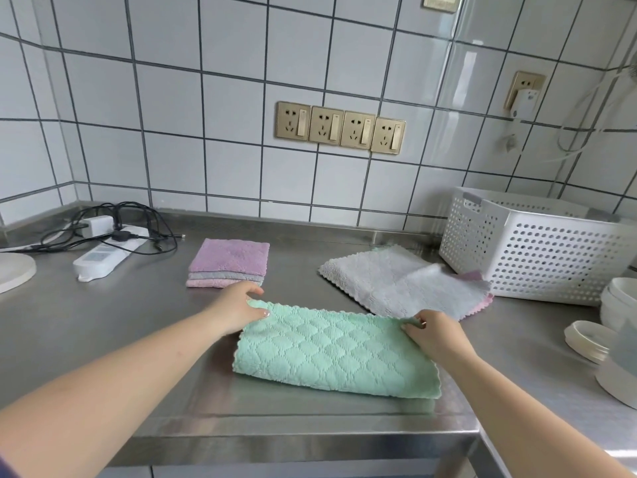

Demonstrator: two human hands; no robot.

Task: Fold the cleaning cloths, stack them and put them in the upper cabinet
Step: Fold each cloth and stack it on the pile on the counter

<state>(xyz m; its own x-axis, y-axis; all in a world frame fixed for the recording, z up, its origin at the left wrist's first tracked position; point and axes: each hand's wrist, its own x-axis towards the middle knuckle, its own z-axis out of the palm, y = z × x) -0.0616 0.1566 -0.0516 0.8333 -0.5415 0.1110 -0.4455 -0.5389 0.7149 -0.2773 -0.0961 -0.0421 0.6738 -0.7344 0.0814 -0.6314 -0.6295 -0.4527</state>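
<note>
A green quilted cloth (334,350) lies folded in half on the steel counter (103,322) in front of me. My left hand (238,310) pinches its far left corner. My right hand (434,334) pinches its far right corner. Behind the left hand sits a stack of three folded cloths (228,263), purple on top, then grey, then pink. To the right, a grey cloth (400,281) lies unfolded over a pink cloth (484,301) that shows only at its edges. No cabinet is in view.
A white perforated basket (537,250) stands at the back right. White bowls (620,298) and a lid (586,339) sit at the right edge. A power strip (103,258) with black cables lies at the back left, next to a round white board (13,274).
</note>
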